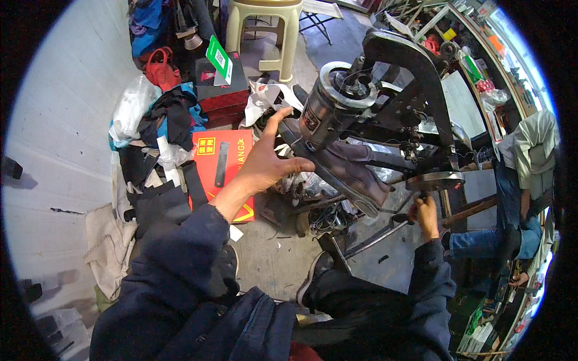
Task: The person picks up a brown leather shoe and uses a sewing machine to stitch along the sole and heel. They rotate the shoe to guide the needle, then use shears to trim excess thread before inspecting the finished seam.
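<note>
Sewing a shoe on the patcher, mid-stitch by the look of it. My left hand is open, fingers spread, fingertips at the heel end of the shoe and steadying it; not wrapped around anything. My right hand is closed on the small handle under the handwheel, low on the right side of the sewing machine.

Shoe sits slipped over the machine's long horn arm, sole facing down and toward me, toe pointing right toward the needle end. Dark grey-brown upper, worn, thick dark sole. Can't see the needle point or the seam itself, so can't tell how far along the stitch line is.

Next move, as I judge it: crank slow with the right, feed and turn the shoe with the left, keep fingers off the needle zone.

Red-orange box lies on the floor just left of my wrist.
</note>
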Motion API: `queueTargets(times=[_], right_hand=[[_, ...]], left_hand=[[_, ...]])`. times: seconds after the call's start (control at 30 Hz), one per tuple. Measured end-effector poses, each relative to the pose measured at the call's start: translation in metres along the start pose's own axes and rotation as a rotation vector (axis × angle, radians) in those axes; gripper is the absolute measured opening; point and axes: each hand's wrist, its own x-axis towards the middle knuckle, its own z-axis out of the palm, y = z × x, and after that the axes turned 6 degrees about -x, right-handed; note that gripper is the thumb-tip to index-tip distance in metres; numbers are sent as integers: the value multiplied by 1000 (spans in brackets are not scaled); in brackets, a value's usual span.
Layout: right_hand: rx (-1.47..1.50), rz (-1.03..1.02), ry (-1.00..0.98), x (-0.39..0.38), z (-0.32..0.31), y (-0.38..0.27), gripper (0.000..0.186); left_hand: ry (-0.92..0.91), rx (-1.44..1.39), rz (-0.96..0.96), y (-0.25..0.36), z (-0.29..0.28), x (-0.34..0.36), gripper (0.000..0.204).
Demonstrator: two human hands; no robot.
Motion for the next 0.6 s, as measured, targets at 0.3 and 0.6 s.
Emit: queueTargets(times=[0.3, 0.6], right_hand=[[-22, -84, 63, -51, -31, -158, 22], [-297, -289, 451, 26, -76, -1, 13]], left_hand=[[-6, 2, 39, -3, 1, 2, 119], [3, 27, 51, 2, 3, 0, 115]])
